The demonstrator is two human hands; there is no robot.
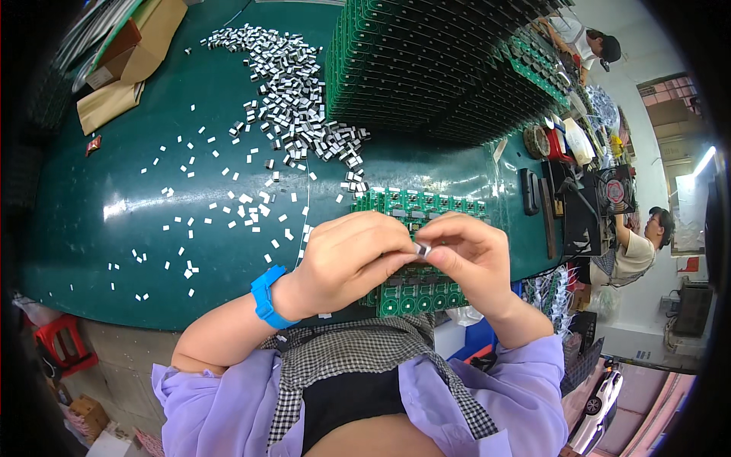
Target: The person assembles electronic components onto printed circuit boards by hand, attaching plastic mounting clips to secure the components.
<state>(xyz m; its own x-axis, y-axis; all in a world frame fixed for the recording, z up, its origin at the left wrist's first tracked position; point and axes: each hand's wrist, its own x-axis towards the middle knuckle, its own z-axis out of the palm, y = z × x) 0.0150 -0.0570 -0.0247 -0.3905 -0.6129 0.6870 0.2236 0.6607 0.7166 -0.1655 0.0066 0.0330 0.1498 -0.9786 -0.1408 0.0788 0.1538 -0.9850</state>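
Observation:
In front of me, my left hand (352,253) and my right hand (474,255) meet with thumbs and index fingers pinched together. Between their fingertips is a small black block with a white face (422,249), partly hidden by the fingers. Both hands hover over a green circuit-board panel (415,295), whose middle they cover. More of the green boards show just beyond my fingers. My left wrist wears a blue band.
A large heap of small black-and-white blocks (293,95) spreads beyond my left hand. Loose white pieces (247,199) are scattered over the green tabletop (84,228). A tall stack of circuit boards (411,68) stands at the back. Two other people sit at the right.

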